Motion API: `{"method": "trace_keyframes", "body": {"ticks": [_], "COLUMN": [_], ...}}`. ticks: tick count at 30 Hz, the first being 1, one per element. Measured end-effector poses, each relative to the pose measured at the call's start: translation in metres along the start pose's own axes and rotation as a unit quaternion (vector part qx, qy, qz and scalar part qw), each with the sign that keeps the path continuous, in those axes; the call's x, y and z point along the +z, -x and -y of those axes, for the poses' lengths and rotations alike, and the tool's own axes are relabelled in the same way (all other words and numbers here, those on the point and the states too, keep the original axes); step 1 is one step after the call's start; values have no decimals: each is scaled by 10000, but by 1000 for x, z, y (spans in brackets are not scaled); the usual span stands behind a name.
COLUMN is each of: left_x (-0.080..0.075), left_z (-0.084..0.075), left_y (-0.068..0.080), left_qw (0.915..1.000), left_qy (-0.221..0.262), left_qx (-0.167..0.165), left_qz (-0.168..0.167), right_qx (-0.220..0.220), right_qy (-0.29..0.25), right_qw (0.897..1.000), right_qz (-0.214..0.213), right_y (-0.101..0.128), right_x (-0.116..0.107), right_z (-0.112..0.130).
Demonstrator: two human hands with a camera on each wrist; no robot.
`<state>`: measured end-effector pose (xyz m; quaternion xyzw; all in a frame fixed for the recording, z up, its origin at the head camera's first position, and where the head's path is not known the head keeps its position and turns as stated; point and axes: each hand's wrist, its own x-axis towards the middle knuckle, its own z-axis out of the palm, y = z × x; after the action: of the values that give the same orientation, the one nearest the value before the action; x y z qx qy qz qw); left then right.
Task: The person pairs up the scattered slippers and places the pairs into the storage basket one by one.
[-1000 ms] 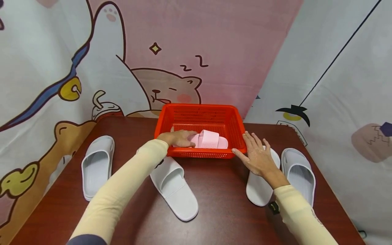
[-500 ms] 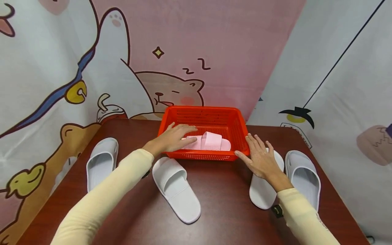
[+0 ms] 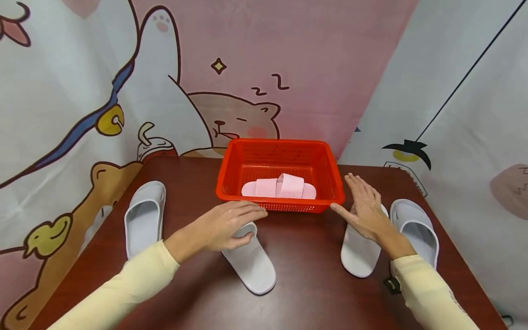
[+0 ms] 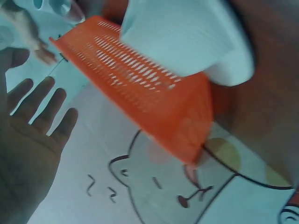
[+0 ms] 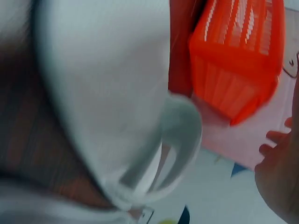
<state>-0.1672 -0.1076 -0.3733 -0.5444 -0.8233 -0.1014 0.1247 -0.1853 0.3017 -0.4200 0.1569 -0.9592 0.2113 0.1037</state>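
Observation:
In the head view my left hand (image 3: 227,224), fingers extended and holding nothing, hovers over a white slide slipper (image 3: 252,266) and covers its strap end. The left wrist view shows the same hand (image 4: 35,126) with fingers spread, beside the red basket (image 4: 135,79). My right hand (image 3: 365,211) is above another white slipper (image 3: 360,254), just right of the red basket (image 3: 280,206), fingers straight and nothing held. Inside the basket lie pink slippers (image 3: 290,185), side by side, their lower edges hidden by the front wall.
A grey clog (image 3: 144,220) stands on the left of the brown table (image 3: 307,284). Another grey clog (image 3: 416,233) stands near the right edge, partly behind my right forearm. A cartoon-print curtain (image 3: 330,59) closes off the back and sides.
My left hand has drawn out of the basket, away from the pink slippers, toward me and over the white slipper. My right hand has come off the basket's right corner.

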Motion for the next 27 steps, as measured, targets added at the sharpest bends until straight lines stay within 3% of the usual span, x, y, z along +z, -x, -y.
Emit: {"method": "trace_keyframes", "body": {"ticks": [3, 7, 12, 14, 20, 27], "left_x": [8, 23, 38, 39, 47, 50], "left_z": [3, 8, 19, 25, 28, 30], "left_y": [16, 41, 62, 70, 64, 54], "left_qw": [9994, 9983, 9983, 9983, 9930, 9851], "left_qy": [205, 387, 264, 100, -441, -848], "left_qx": [-109, -43, 142, 66, -55, -54], "left_qz": [271, 444, 493, 572, 1095, 1494], "right_qx": [-138, -319, -388, -598, -1000, -1445], "right_qy": [7, 125, 568, 909, 2049, 2536], "right_qw": [9999, 9992, 9941, 9884, 9658, 9478], "right_qz": [-59, 194, 839, 1063, 1233, 1281], "right_y": [13, 28, 40, 37, 43, 39], "right_x": [-15, -29, -38, -33, -33, -23], "right_z": [-14, -31, -49, -52, -67, -70]}}
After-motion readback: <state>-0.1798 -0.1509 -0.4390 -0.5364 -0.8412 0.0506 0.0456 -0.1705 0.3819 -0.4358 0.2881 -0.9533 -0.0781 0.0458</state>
